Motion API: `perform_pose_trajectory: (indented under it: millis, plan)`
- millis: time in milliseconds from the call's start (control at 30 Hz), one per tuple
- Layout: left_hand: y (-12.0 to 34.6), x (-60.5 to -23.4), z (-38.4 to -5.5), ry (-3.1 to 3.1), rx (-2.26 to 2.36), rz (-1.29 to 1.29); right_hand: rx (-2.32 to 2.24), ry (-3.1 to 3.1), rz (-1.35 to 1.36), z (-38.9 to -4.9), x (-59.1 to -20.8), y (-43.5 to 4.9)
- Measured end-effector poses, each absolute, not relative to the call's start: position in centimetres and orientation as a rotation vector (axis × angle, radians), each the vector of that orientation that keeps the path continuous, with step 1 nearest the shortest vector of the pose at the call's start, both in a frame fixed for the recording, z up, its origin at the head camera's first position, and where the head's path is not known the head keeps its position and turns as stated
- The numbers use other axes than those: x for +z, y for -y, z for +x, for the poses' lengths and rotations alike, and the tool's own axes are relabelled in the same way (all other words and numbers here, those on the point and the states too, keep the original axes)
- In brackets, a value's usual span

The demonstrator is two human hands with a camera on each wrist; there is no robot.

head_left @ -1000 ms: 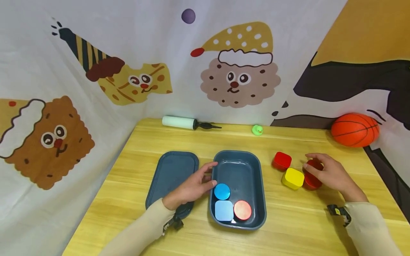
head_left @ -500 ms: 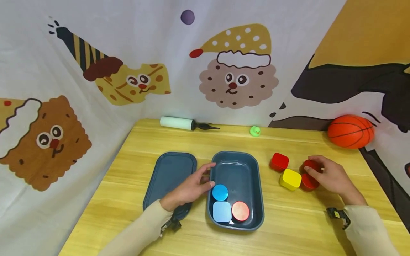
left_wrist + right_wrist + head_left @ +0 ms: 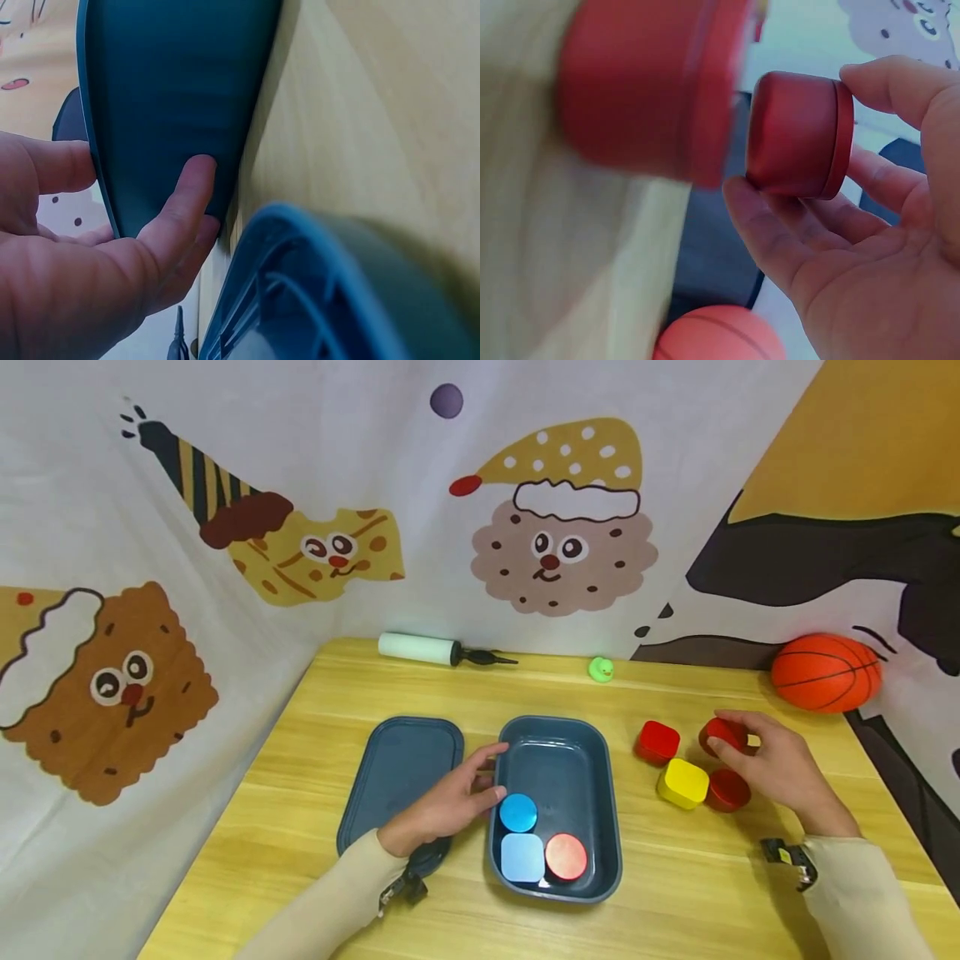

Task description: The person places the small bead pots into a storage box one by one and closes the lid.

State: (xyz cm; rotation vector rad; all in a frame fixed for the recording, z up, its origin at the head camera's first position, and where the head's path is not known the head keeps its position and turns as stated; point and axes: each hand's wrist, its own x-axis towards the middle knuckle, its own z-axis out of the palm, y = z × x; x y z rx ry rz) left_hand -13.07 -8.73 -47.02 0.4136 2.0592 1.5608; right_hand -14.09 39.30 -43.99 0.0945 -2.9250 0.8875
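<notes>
My right hand pinches a small round red lidded tin between thumb and fingertips, held off the table at the right. Just nearer stands a second red tin, blurred and large in the right wrist view. Beside it are a yellow tin and another red tin. My left hand touches the left side of the dark blue box, its fingers resting on the outer wall in the left wrist view. Inside that box lie a blue round tin, a light blue square one and a pinkish-red round one.
A dark blue lid lies left of the box, partly under the left forearm. Along the back edge are a pale hand pump, a green toy duck and an orange basketball. A printed cloth hangs behind the table.
My right hand has taken the round red tin up and away from the second red tin, uncovering more of it. The left hand stays at the box.
</notes>
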Motion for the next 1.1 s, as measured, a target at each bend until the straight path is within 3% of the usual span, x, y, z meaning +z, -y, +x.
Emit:
perform_pose_trajectory:
  millis: [533, 1100]
  plan:
    - [8.7, -46.8, -13.1, -2.089, 1.542, 0.435, 0.85, 2.726, 0.451, -14.6, -41.5, -32.4]
    - [8.9, -46.8, -13.1, -2.058, 1.559, 0.43, 0.897, 2.715, 0.729, -14.3, -42.2, -25.4]
